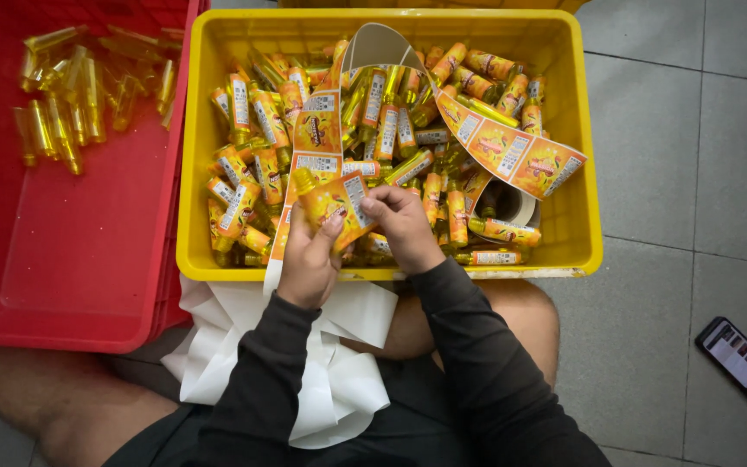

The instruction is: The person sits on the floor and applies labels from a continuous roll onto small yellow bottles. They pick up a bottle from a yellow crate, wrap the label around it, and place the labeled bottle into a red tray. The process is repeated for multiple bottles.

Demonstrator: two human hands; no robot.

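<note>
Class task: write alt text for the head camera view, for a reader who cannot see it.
Two hands, the left hand and right hand, press an orange label onto a small bottle over a yellow crate full of labelled bottles. A label strip loops across it. A red crate of bare bottles sits left; a phone lies on the floor.

Red crate (88, 285) at left, just beside the yellow crate (581, 173), holding a loose cluster of unlabelled yellow bottles (62, 104) in its far corner. Grey tiled floor (693, 173) at right, with a phone (741, 361) lying face up, screen lit, well apart from both crates. Heap of white backing paper (339, 389) spilling down below the yellow crate's near rim.
</note>
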